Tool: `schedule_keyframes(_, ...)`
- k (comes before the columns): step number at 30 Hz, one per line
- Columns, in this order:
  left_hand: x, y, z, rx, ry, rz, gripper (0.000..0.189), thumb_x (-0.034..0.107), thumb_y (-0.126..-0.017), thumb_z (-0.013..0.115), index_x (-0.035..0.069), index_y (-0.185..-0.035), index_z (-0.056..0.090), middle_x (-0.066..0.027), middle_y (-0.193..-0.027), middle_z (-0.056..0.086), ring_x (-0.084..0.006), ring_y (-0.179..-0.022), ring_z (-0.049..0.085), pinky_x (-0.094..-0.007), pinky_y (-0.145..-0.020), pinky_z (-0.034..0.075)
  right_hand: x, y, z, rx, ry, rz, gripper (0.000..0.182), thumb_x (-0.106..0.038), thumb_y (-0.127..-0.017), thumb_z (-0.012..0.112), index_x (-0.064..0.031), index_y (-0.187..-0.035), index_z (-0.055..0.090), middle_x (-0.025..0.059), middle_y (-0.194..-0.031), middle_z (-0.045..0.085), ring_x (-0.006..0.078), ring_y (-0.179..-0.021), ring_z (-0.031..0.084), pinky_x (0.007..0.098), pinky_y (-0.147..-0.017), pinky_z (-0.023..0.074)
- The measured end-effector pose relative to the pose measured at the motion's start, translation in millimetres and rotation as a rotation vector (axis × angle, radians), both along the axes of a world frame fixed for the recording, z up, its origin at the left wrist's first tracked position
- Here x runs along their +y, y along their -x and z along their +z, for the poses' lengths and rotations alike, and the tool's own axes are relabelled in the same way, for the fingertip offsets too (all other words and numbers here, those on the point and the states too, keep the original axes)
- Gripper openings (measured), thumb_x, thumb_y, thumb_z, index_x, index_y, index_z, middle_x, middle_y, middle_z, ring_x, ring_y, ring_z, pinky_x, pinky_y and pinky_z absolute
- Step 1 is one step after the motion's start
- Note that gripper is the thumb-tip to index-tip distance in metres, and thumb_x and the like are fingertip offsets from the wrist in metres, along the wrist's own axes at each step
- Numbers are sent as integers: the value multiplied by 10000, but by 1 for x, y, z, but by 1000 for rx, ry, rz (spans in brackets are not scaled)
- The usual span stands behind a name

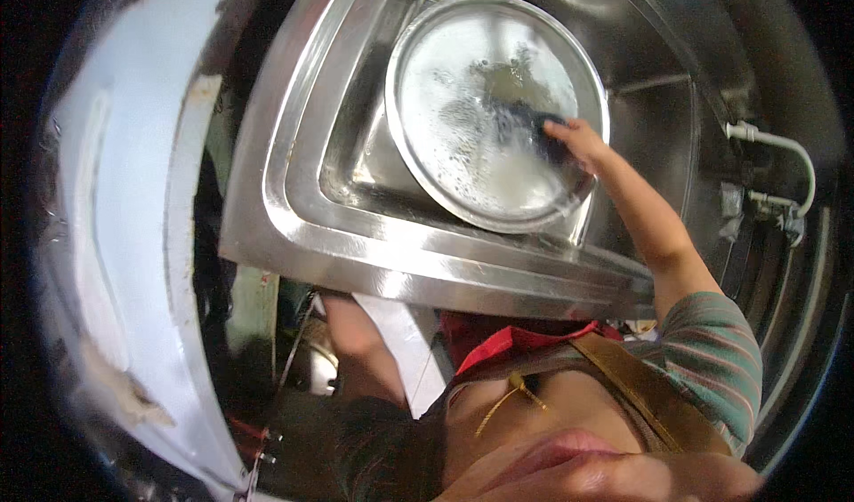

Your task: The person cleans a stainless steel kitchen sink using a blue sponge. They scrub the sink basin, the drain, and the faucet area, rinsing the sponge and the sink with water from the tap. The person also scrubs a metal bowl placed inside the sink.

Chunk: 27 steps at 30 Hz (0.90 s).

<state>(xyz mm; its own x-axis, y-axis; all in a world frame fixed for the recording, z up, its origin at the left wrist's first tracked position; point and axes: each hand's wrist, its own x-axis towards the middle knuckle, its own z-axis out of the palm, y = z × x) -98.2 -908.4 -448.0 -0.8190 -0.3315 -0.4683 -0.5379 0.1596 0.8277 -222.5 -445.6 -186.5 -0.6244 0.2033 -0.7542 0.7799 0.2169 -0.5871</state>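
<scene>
A large round metal basin (393, 62) stands in the stainless-steel sink (313, 148), holding cloudy water (454, 148) with foam and bubbles on it. At the basin's right side my right hand (580, 143) grips a dark, wet item (534, 125), perhaps a cloth; motion blur hides its exact kind. Part of that item lies in the water. Murky brownish-green water or matter (510, 82) shows beyond it. My left forearm (363, 342) hangs in front of the sink's near edge, and my left hand is out of view.
A white pipe (790, 143) bends out along the right side, with a fitting (790, 218) beneath it. A pale panel (147, 168) runs down the left. The sink's broad steel rim (393, 252) lies between my body and the basin.
</scene>
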Motion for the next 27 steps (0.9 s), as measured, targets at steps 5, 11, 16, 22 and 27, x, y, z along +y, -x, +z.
schedule_keyframes(5,31,-65,135,444,-1833,96,514,448,-888,147,85,-713,466,-75,-675,483,-189,-573,444,-330,-524,394,9,-15,70,221,739,-456,715,-591,-756,427,-44,-1210,359,188,-1237,380,329,-1153,353,622,-874,263)
schedule_keyframes(11,101,-3,382,347,-1552,174,502,453,-897,162,129,-539,299,-1,-468,300,-118,-359,235,-253,-355,225,-9,-7,73,230,1036,-1005,241,-304,-789,509,-66,-810,476,126,-807,544,293,-784,536,474,-714,455)
schedule_keyframes(16,205,77,424,206,-1208,13,460,362,-905,306,112,-520,338,-13,-459,319,-112,-396,277,-254,-387,264,-50,-17,69,-46,1367,-1370,137,-136,-677,529,-100,-773,439,53,-655,451,146,-528,433,200,-353,350)
schedule_keyframes(22,324,93,370,-86,-397,18,345,292,-862,367,11,-978,530,-103,-952,554,-227,-849,539,-335,-767,434,-84,-36,104,84,1042,-789,100,-165,-684,559,-95,-644,500,30,-605,469,138,-536,461,292,-372,336)
schedule_keyframes(27,304,100,337,-162,-832,-246,406,381,-789,412,59,-1018,501,-85,-1013,530,-209,-972,489,-352,-813,400,-68,-41,107,361,690,-448,335,-301,-727,510,-12,-890,553,140,-844,532,244,-725,508,386,-561,419)
